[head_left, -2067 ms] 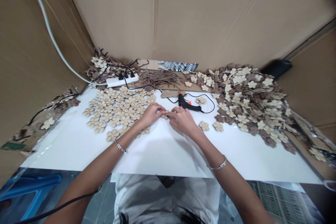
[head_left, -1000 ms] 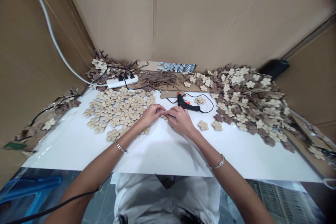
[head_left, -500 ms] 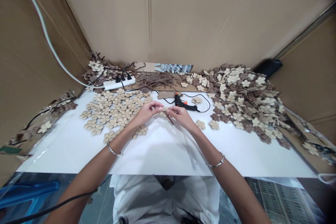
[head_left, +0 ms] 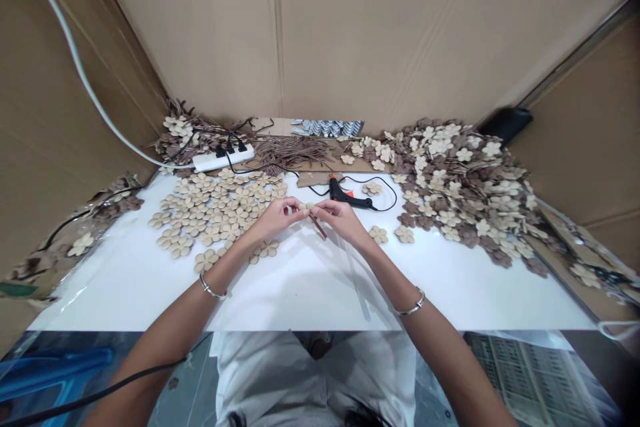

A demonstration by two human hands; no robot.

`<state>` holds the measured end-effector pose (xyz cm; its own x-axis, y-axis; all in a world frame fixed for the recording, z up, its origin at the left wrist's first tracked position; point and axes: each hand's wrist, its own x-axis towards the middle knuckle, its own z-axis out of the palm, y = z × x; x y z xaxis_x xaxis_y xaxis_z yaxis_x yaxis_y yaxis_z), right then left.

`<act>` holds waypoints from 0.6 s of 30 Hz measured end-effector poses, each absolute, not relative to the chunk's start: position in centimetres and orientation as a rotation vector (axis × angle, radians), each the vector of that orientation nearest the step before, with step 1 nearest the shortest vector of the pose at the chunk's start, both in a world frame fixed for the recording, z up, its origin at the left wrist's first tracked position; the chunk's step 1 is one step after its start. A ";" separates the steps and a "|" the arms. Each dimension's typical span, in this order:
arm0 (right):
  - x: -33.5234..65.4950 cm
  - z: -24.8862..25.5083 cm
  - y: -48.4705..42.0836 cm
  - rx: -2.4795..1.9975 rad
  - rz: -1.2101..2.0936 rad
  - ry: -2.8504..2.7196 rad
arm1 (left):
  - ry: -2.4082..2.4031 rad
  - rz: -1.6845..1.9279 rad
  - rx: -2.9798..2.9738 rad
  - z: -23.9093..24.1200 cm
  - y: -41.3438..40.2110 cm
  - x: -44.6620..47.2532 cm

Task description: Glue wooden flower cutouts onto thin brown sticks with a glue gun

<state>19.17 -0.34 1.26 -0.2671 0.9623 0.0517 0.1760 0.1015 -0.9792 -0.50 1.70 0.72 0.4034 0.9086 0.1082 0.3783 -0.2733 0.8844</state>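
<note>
Above the middle of the white table (head_left: 300, 293), my left hand (head_left: 281, 217) and my right hand (head_left: 341, 219) meet fingertip to fingertip. Both pinch a small cream petal flower (head_left: 309, 207), mostly hidden by the fingers. A thin brown strip (head_left: 319, 227) hangs down from it, close to my right hand's fingers. Just beyond my right hand lies a black glue gun (head_left: 350, 196) with an orange tip and trigger. Cream flowers (head_left: 220, 207) are spread flat on the table by my left forearm. Two loose cream flowers (head_left: 379, 234) rest right of my right wrist.
A white power strip (head_left: 225, 156) with black plugs sits at the back left. Brown stems (head_left: 295, 152) lie along the back edge. A large heap of brown and cream flowers (head_left: 460, 180) fills the right side. Cardboard walls (head_left: 340, 33) enclose the table.
The whole view has shifted slightly. Both hands keep their pinch on the flower, and the fingertips have drawn a little closer together around it.
</note>
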 end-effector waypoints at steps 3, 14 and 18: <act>19.2 1.3 -0.4 -1.182 1.235 -1.618 | 1.101 0.826 1.812 0.5 1.6 -0.4; 19.4 1.4 -0.4 -1.165 1.109 -1.778 | 1.100 0.921 1.801 0.9 0.8 0.1; 19.3 2.2 -0.9 -1.082 1.061 -1.763 | 1.052 0.961 1.778 1.7 0.7 -0.2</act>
<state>19.29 -0.91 2.24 -0.3194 0.9273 0.1950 0.2623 0.2843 -0.9222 -0.22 0.65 1.67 0.3547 0.9149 0.1926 0.2742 -0.2987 0.9141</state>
